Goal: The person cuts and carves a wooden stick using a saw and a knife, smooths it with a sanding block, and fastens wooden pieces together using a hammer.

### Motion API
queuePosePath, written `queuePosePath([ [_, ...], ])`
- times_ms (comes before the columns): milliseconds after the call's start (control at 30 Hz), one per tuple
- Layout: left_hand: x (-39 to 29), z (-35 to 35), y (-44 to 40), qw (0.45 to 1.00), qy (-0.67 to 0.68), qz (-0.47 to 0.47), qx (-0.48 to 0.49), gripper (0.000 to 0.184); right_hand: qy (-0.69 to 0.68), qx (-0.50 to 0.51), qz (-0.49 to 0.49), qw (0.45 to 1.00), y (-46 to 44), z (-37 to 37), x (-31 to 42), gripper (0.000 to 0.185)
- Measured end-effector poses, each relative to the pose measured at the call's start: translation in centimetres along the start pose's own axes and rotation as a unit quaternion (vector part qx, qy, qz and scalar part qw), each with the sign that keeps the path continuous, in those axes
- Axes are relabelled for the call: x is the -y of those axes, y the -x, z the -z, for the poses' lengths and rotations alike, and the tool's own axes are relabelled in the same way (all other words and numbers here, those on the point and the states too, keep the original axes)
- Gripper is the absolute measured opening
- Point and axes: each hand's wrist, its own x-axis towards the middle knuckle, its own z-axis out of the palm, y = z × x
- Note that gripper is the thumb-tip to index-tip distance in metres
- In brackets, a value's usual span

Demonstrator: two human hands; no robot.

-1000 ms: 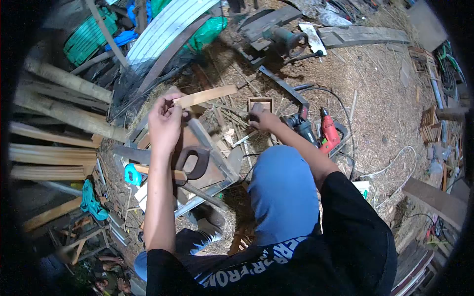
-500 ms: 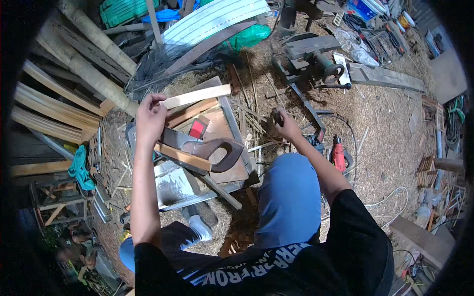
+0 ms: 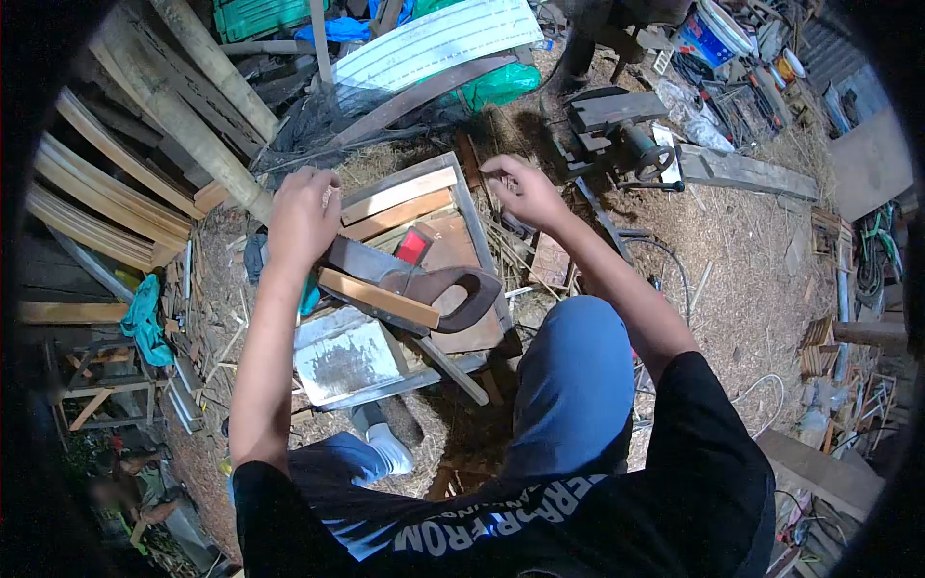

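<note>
My left hand (image 3: pixel 304 217) has its fingers curled beside the left end of a pale wood strip (image 3: pixel 403 197); what lies within them is hidden. The strip rests on a low worktable (image 3: pixel 467 197), next to a more orange strip (image 3: pixel 400 214). My right hand (image 3: pixel 528 196) is raised past the table's right edge, fingers apart and nothing visible in them. A handsaw (image 3: pixel 458 297) lies across the table, with a wood piece (image 3: pixel 381 297) over it. Behind the saw is a red and black object (image 3: pixel 412 247).
A metal-topped box (image 3: pixel 349 358) stands at the table's near left. A vise-like machine (image 3: pixel 641 149) is at the back right. Below my right forearm lies a small wooden box (image 3: pixel 550 260). Long planks (image 3: pixel 116 197) lean at the left; a beam (image 3: pixel 819 472) is at the right.
The pale strip has gone from being held up in my left hand to lying on the table. My right hand has moved up and left and opened; the dark object in it is gone.
</note>
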Motion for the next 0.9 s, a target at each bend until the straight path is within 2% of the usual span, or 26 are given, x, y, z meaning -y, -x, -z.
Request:
queuePosePath([
  [100, -0.1, 3.4, 1.9, 0.998, 0.059, 0.006, -0.009, 0.015, -0.010, 0.021, 0.121, 0.992, -1.8, 0.5, 4.5, 0.034],
  [133, 0.0, 4.7, 3.0, 0.998, 0.060, 0.008, -0.009, 0.016, 0.003, 0.067, 0.104, 0.992, -2.4, 0.4, 4.8, 0.037],
  [333, 2.0, 12.2, 12.9, 0.995, 0.077, 0.062, -0.012, 0.016, 0.055, 0.108, 0.147, 0.982, -3.1, 0.5, 6.8, 0.038],
  [467, 5.7, 12.5, 20.1, 0.980, 0.101, 0.166, -0.034, 0.014, 0.133, 0.144, 0.180, 0.964, -2.6, 0.7, 12.0, 0.038],
  [567, 7.6, 12.7, 23.3, 0.981, 0.085, 0.171, -0.019, 0.013, 0.148, 0.188, 0.207, 0.949, -2.3, -0.4, 16.1, 0.036],
  [667, 9.3, 13.6, 25.9, 0.977, 0.104, 0.183, -0.045, 0.013, 0.124, 0.256, 0.186, 0.941, -1.2, -3.5, 21.2, 0.030],
  [800, 12.8, 15.1, 31.7, 0.963, 0.101, 0.250, -0.026, 0.016, 0.130, 0.266, 0.188, 0.936, -0.5, -9.8, 25.7, 0.027],
  [900, 16.7, 15.6, 37.8, 0.947, 0.098, 0.306, -0.023, 0.020, 0.082, 0.242, 0.229, 0.939, 0.4, -14.6, 29.9, 0.024],
])
